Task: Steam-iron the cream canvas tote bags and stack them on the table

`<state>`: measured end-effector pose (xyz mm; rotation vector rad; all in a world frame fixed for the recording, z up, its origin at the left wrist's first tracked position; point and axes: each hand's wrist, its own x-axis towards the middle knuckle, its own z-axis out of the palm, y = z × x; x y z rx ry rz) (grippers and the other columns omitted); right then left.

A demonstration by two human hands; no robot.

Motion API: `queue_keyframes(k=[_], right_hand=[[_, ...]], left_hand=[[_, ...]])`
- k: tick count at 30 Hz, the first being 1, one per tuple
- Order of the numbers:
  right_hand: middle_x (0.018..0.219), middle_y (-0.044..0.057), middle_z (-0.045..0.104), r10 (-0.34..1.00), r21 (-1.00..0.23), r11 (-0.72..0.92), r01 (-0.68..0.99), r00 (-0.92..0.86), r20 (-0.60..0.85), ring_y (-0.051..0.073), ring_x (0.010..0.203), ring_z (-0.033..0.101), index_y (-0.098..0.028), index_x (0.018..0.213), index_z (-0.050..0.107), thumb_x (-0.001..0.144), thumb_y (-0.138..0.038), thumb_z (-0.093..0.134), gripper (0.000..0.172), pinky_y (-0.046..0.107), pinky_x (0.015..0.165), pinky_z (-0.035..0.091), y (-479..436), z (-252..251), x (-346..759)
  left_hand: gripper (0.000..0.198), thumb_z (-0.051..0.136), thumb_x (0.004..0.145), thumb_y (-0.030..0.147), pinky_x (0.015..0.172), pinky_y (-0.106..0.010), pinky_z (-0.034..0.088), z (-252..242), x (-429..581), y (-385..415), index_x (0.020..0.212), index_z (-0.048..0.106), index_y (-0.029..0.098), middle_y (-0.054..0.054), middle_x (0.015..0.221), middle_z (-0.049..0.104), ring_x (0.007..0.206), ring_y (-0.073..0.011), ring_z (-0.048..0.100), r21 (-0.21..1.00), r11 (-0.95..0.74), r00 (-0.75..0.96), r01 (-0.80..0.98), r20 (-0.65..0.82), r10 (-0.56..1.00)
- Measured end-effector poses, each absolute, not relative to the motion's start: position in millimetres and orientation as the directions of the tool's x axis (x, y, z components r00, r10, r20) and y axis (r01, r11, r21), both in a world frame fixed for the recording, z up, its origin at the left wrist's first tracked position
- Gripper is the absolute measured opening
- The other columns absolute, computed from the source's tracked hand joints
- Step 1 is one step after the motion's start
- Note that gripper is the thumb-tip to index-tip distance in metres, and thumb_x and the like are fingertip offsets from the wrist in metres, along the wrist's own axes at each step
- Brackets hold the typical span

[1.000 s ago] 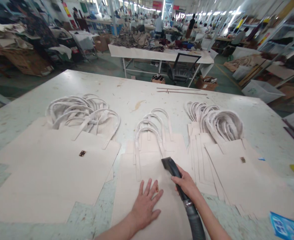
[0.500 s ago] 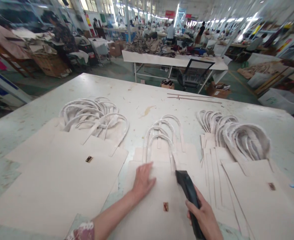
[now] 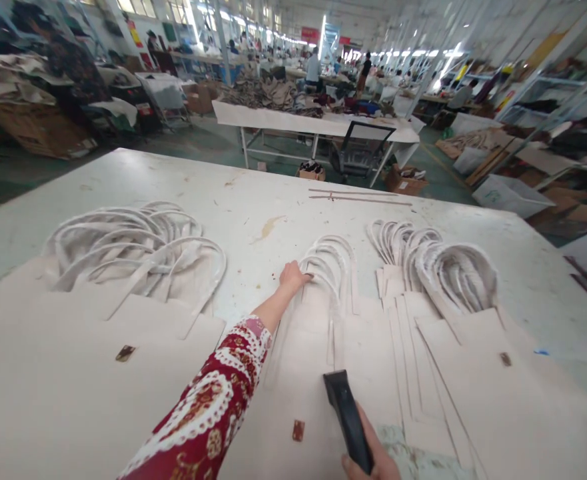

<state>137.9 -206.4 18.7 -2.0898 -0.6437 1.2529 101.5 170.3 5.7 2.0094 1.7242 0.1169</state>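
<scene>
In the middle of the table several cream tote bags lie in a stack, the front tote bag [image 3: 318,340] with a small metallic label [image 3: 298,430]. My left hand [image 3: 294,277] is reached out to the stack's far end, its fingers closed on a handle [image 3: 318,270] of a bag. My right hand [image 3: 373,450] grips a black hair clipper [image 3: 346,413]. The clipper's head points away from me, over the front bag below its top edge. A patterned red sleeve [image 3: 218,387] covers my left forearm.
A pile of cream bags [image 3: 88,373] with looped handles lies on the left. Fanned bags [image 3: 468,373] lie on the right. Two thin strips [image 3: 358,197] rest near the table's far edge. Beyond stand a cloth-laden table [image 3: 323,120] and a black chair [image 3: 360,153].
My left hand has moved forward from the bag's top edge and closed on a handle. My right hand with the clipper has drawn back towards me. The view has shifted right.
</scene>
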Motion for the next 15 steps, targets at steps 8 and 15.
queue_keyframes(k=[8,15], right_hand=[[0.040,-0.006,0.050,0.592,-0.766,-0.623,-0.155,0.546,-0.592,0.015,0.036,0.047,-0.013,0.137,0.021,0.066,-0.042,0.054,0.083,0.024,0.038,0.038,-212.7,17.5,151.8],[0.044,-0.002,0.058,0.377,-0.717,-0.664,-0.213,0.732,-0.567,0.020,0.042,0.055,-0.013,0.132,0.031,0.060,-0.055,0.059,0.088,0.027,0.039,0.042,-286.9,52.8,212.6]], left_hand=[[0.027,0.058,0.070,0.022,0.074,-0.032,0.044,13.5,144.3,145.1,0.094,0.059,0.009,-0.018,0.097,0.062,0.093,-0.0252,0.058,0.459,-0.150,0.339,0.876,-0.362,0.868],[0.021,0.053,0.065,0.012,0.071,-0.021,0.043,116.7,109.9,121.3,0.085,0.061,0.013,0.000,0.084,0.065,0.083,-0.0155,0.058,0.678,-0.417,0.704,0.605,-0.212,0.678]])
